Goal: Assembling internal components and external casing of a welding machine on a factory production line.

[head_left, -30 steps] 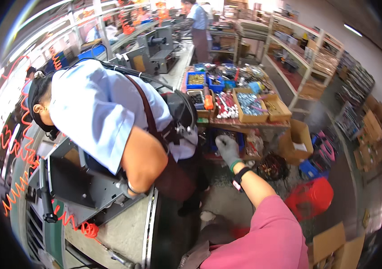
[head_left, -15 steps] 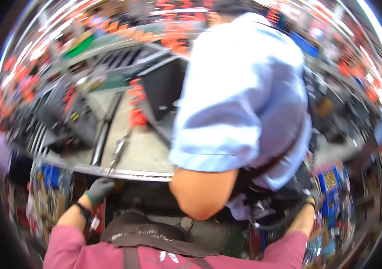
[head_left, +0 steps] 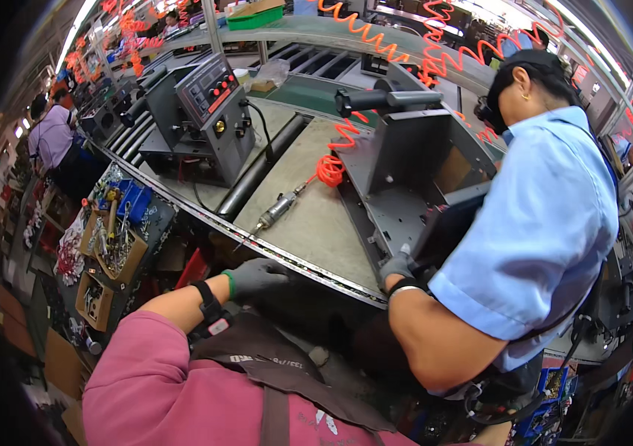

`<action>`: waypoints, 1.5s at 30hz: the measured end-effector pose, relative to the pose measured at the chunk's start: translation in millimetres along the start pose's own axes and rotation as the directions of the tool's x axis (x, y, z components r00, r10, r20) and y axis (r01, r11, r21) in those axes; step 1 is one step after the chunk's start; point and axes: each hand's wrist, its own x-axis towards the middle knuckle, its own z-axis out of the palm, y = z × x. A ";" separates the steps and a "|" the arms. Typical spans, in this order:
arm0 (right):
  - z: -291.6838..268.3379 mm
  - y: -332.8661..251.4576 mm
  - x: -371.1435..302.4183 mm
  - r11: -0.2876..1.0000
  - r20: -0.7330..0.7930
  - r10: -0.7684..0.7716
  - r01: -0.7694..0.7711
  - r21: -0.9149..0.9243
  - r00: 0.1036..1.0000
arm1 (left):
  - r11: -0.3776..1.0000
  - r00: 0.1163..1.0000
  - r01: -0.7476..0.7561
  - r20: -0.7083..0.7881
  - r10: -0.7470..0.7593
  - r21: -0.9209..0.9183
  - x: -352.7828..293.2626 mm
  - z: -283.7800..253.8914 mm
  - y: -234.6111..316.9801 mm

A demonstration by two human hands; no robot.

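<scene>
My left hand [head_left: 261, 278], in a grey glove, is just below the front edge of the bench. Its fingers are curled; anything inside them is hidden. Just above, a pneumatic screwdriver [head_left: 278, 210] lies on the bench top with its long bit poking past the edge, apart from my hand. An orange coiled air hose [head_left: 330, 170] runs from it. At the lower right only my right forearm [head_left: 493, 432] shows clearly; that hand is mostly hidden near a black hose [head_left: 524, 412]. A grey sheet-metal housing [head_left: 413, 204] stands tilted on the bench, a co-worker's gloved hand [head_left: 397, 265] at its near edge.
The co-worker in a blue shirt [head_left: 532, 230] stands close on my right. On the left, a machine with a control panel [head_left: 209, 89] sits on the rollers [head_left: 127, 134]. Boxes of small parts [head_left: 119, 253] and a blue bin [head_left: 135, 201] are below it.
My view has swung left and steadied, so the bench and co-worker sit further right in it. The co-worker's hand on the housing has come into sight. My right hand has slipped mostly out of sight.
</scene>
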 end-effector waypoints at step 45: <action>199.5 -714.4 -361.3 -0.120 0.197 -0.536 0.305 0.945 -0.821 | 0.442 0.618 -0.141 -0.428 -0.660 -0.886 73.1 -282.3 -67.2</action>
